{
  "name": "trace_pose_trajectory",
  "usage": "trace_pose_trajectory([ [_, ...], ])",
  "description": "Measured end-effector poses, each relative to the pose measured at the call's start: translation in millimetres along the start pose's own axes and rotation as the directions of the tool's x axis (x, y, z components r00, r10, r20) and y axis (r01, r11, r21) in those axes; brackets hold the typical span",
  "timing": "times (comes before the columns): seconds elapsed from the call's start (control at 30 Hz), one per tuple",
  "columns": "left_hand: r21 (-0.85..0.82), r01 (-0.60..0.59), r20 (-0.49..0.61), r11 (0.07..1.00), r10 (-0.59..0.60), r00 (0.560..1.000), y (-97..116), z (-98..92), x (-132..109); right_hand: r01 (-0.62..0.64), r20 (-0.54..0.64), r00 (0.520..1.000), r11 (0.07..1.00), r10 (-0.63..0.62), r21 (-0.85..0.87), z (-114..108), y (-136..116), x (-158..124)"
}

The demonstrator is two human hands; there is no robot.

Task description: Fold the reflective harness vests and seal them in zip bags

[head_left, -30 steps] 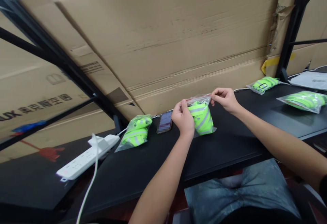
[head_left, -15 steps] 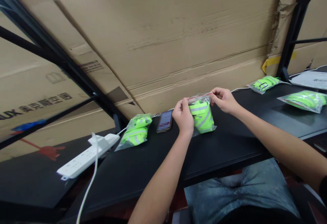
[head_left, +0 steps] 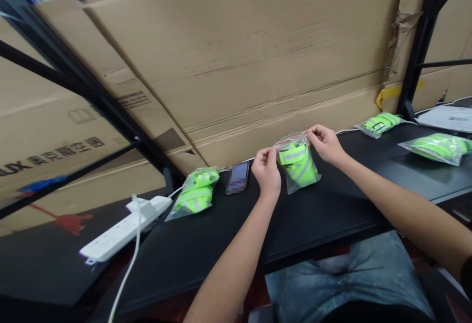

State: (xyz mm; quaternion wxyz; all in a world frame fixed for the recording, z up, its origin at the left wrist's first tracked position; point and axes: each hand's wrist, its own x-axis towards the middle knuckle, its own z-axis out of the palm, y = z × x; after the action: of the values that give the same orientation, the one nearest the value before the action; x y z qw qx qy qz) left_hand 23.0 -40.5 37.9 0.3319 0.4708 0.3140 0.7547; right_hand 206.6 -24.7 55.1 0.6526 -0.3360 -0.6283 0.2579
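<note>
A clear zip bag (head_left: 299,164) with a red seal strip hangs upright between my hands, just over the black table (head_left: 313,215). Folded neon-green straps with grey reflective stripes fill it. My left hand (head_left: 267,170) pinches the bag's top left corner between thumb and fingers. At the top right corner, my right hand (head_left: 326,144) grips the other end of the strip. The phone (head_left: 238,177) lies on the table left of my left hand, its screen lit and partly blurred.
More bagged green straps lie at the left (head_left: 195,195), at the back right (head_left: 379,124) and at the far right (head_left: 437,146). A white power strip (head_left: 125,229) with a cable sits left. Cardboard (head_left: 250,57) walls the back, between black metal posts (head_left: 420,43). A white packet (head_left: 448,118) lies far right.
The bag has tilted, its lower end swinging slightly right. My left hand has dropped a little, so the red strip now slants up to the right. Both hands keep their pinch.
</note>
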Motion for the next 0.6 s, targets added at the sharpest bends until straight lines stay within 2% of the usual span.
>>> trace_pose_trajectory([
  [0.4,0.151,-0.146,0.017,0.978,0.145,0.989,10.4,-1.5,0.2,0.060,0.029,0.998,0.993,-0.058,-0.097,1.2,-11.7,-8.1],
  [0.5,0.184,-0.174,0.041,0.968,0.169,0.985,14.1,0.6,-5.3,0.239,-0.007,0.969,0.942,-0.248,-0.236,-0.8,-27.7,-9.6],
  [0.57,0.204,-0.198,0.072,0.959,0.187,0.980,15.7,1.7,-10.3,0.381,0.034,0.918,0.851,-0.396,-0.360,-0.8,-42.0,-9.3],
  [0.6,0.219,-0.218,0.097,0.951,0.202,0.975,16.1,2.0,-12.8,0.423,0.084,0.900,0.809,-0.428,-0.409,-0.2,-49.2,-8.5],
])
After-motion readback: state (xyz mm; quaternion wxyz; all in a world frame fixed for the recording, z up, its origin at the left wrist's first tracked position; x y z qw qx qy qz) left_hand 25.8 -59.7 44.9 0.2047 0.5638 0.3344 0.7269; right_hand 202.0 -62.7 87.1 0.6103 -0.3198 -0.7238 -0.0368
